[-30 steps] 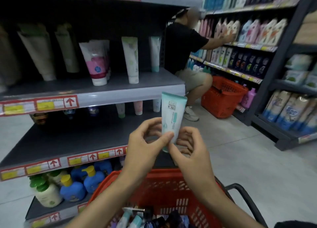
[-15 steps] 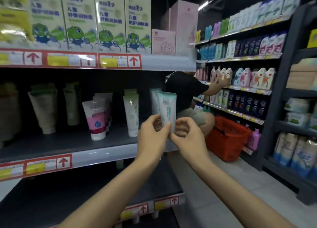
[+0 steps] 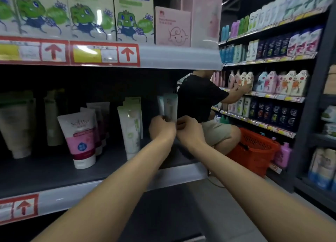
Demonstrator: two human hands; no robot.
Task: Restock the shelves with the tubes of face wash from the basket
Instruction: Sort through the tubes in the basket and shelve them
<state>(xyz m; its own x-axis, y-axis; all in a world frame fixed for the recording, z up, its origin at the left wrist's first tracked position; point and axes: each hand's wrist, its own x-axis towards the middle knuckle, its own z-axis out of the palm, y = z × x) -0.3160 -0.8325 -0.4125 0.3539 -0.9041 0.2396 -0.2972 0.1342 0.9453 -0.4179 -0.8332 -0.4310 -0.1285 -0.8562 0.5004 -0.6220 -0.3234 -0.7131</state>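
Placement step: left hand [image 3: 162,128] and right hand [image 3: 189,131] both pinch the lower end of the upright face-wash tube [image 3: 171,106] above the right end of the shelf [image 3: 54,174]; the next move likely calls for standing it on its cap, then letting go.

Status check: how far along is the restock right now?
Done: one similar tube already stands at the right end of the shelf. In hand: the left hand and right hand hold a face wash tube upright beside it; the hands hide whether its base is down. Left: letting go. The basket is out of view, so remaining stock cannot be told.
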